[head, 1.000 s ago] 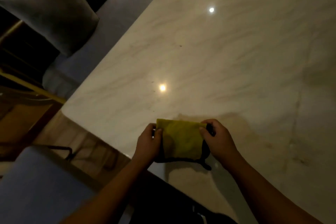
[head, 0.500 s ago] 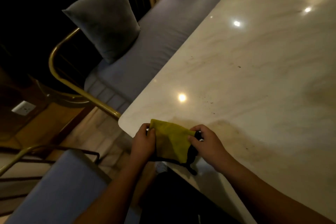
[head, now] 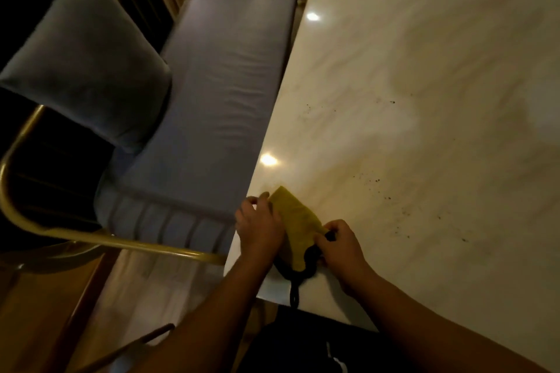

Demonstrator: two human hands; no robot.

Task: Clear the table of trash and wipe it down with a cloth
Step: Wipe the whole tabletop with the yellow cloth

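Dim, warm light; glare spots (head: 268, 159) on glossy table (head: 424, 70); left side perhaps motion-blurred, edges bowed.

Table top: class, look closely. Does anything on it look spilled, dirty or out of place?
Yes. Dark specks lie scattered over the pale table, to the right of the yellow cloth that the left hand and right hand hold at the near corner. They look like spilled crumbs, not yet wiped.
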